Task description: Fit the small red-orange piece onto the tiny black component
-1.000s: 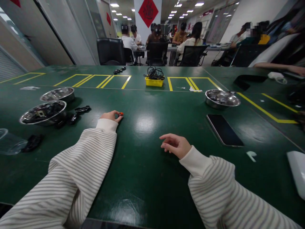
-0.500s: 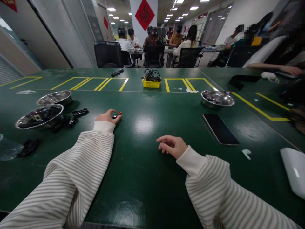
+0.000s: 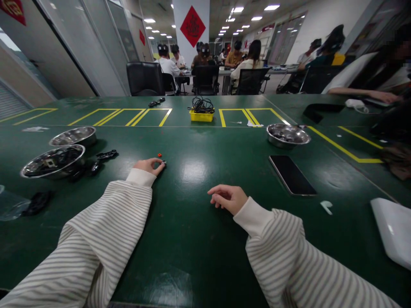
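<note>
On the left, the thumb and forefinger of my left hand [image 3: 148, 165] close in a pinch on a small dark piece with a shiny spot [image 3: 164, 163], too small to name. Just beyond these fingertips lies a tiny orange-red piece [image 3: 159, 155] on the green table [image 3: 189, 214]. My right hand [image 3: 231, 199] rests to the right and nearer to me, its fingers loosely curled and apart from the thumb, with nothing seen in it. Black parts [image 3: 107, 155] lie on the table left of my left hand.
Two metal bowls stand at left, the nearer bowl [image 3: 81, 155] holding dark parts. A third bowl [image 3: 289, 139], a phone [image 3: 292, 175] and a white earbud [image 3: 326, 207] are at right. A yellow bin [image 3: 201, 116] with black cables stands far back. Another person's arm [image 3: 359, 92] rests at far right.
My left hand has shifted slightly right and its thumb and forefinger have closed on the small dark piece, now apart from the orange-red one. My right hand stays about the same.
</note>
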`<action>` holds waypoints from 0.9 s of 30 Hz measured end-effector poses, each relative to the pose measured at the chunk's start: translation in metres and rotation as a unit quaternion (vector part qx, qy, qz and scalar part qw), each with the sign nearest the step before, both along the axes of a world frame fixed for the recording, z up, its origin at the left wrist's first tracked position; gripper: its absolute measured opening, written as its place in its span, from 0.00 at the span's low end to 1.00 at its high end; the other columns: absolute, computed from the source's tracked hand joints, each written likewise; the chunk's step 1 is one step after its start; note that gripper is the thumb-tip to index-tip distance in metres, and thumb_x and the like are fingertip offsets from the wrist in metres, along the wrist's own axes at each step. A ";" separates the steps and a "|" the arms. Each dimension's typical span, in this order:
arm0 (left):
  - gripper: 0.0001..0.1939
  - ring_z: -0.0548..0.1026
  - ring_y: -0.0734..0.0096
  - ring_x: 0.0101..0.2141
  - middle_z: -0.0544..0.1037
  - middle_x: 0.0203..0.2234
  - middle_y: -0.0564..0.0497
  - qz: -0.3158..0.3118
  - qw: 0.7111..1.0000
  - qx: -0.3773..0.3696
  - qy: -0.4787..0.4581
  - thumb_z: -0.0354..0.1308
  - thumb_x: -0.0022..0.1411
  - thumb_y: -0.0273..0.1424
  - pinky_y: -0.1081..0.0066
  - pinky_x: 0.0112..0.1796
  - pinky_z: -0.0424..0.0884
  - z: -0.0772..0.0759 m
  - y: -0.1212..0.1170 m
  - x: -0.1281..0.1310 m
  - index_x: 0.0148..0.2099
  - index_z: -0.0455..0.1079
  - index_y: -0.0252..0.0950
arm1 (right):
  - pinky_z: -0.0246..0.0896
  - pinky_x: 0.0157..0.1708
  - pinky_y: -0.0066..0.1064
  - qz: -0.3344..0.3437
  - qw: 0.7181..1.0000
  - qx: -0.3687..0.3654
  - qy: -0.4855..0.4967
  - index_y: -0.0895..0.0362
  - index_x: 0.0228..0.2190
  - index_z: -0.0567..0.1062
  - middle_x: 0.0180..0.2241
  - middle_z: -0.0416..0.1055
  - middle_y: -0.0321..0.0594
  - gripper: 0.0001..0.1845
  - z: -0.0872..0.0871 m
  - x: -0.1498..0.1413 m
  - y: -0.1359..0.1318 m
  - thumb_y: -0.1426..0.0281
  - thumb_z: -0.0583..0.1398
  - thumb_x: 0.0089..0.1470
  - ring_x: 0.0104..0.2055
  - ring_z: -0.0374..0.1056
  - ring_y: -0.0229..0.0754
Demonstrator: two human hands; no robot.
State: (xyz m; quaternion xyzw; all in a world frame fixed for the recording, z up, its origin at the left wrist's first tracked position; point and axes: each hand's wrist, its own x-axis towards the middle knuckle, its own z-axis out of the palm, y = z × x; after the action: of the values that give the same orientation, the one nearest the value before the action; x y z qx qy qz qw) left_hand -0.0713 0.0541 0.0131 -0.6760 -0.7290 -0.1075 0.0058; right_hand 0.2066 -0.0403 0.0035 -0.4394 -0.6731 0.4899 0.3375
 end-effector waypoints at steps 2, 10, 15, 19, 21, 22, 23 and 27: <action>0.20 0.66 0.76 0.19 0.69 0.17 0.53 -0.091 0.995 0.013 -0.031 0.48 0.49 0.45 0.78 0.21 0.55 -0.005 -0.013 0.020 0.38 0.70 0.38 | 0.59 0.17 0.23 -0.006 1.000 0.001 0.002 0.60 0.31 0.72 0.22 0.69 0.39 0.11 0.001 0.000 0.000 0.69 0.54 0.45 0.20 0.65 0.33; 0.18 0.60 0.81 0.15 0.64 0.12 0.57 -0.341 0.936 -0.042 -0.082 0.49 0.49 0.45 0.78 0.19 0.51 -0.011 -0.069 0.093 0.37 0.70 0.41 | 0.59 0.17 0.22 -0.020 1.000 0.017 0.005 0.60 0.30 0.72 0.21 0.69 0.37 0.09 0.001 0.000 -0.001 0.70 0.54 0.45 0.19 0.64 0.32; 0.24 0.64 0.73 0.18 0.68 0.17 0.54 -0.050 0.991 0.084 -0.091 0.48 0.49 0.48 0.74 0.22 0.51 -0.008 -0.015 0.053 0.45 0.65 0.41 | 0.59 0.18 0.23 -0.016 1.000 0.004 -0.007 0.61 0.29 0.71 0.21 0.69 0.38 0.10 0.003 -0.001 -0.001 0.70 0.54 0.46 0.19 0.64 0.32; 0.23 0.63 0.71 0.20 0.68 0.16 0.50 0.052 0.987 0.098 -0.118 0.56 0.44 0.43 0.71 0.23 0.49 -0.010 0.034 -0.001 0.41 0.68 0.37 | 0.59 0.18 0.23 -0.018 1.000 -0.001 -0.006 0.62 0.29 0.71 0.22 0.69 0.38 0.09 0.002 0.000 0.000 0.70 0.54 0.46 0.20 0.64 0.32; 0.17 0.61 0.74 0.19 0.65 0.13 0.53 0.051 0.984 0.093 -0.143 0.58 0.41 0.42 0.72 0.23 0.48 -0.011 0.044 -0.016 0.33 0.72 0.36 | 0.59 0.18 0.24 -0.017 1.000 0.003 -0.004 0.62 0.29 0.71 0.22 0.69 0.38 0.09 0.001 0.000 0.000 0.70 0.54 0.46 0.20 0.64 0.32; 0.16 0.59 0.77 0.18 0.63 0.12 0.54 0.041 0.983 0.093 -0.151 0.58 0.40 0.41 0.72 0.23 0.47 -0.011 0.046 -0.020 0.30 0.72 0.36 | 0.59 0.18 0.24 -0.015 1.000 0.005 -0.005 0.62 0.29 0.71 0.22 0.69 0.38 0.09 0.000 0.000 0.000 0.70 0.54 0.46 0.20 0.64 0.32; 0.15 0.57 0.79 0.17 0.62 0.11 0.55 0.029 0.983 0.094 -0.156 0.59 0.41 0.41 0.73 0.22 0.47 -0.012 0.046 -0.021 0.28 0.72 0.36 | 0.59 0.18 0.24 -0.014 1.000 0.007 -0.005 0.62 0.29 0.71 0.22 0.69 0.39 0.09 0.000 0.001 0.000 0.70 0.54 0.46 0.20 0.64 0.33; 0.15 0.52 0.84 0.14 0.55 0.10 0.59 -0.043 0.976 0.107 -0.186 0.58 0.43 0.40 0.75 0.20 0.46 -0.012 0.030 -0.001 0.30 0.73 0.34 | 0.59 0.18 0.24 -0.019 1.000 0.001 -0.001 0.61 0.29 0.71 0.22 0.69 0.39 0.09 0.000 0.000 0.000 0.70 0.54 0.47 0.20 0.64 0.33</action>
State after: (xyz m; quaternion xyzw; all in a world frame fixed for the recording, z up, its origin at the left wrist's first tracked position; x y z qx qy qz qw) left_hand -0.0723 0.0837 0.0008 -0.6703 -0.6718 -0.3091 -0.0622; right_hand 0.2067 -0.0406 0.0035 -0.4523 -0.6654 0.4821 0.3467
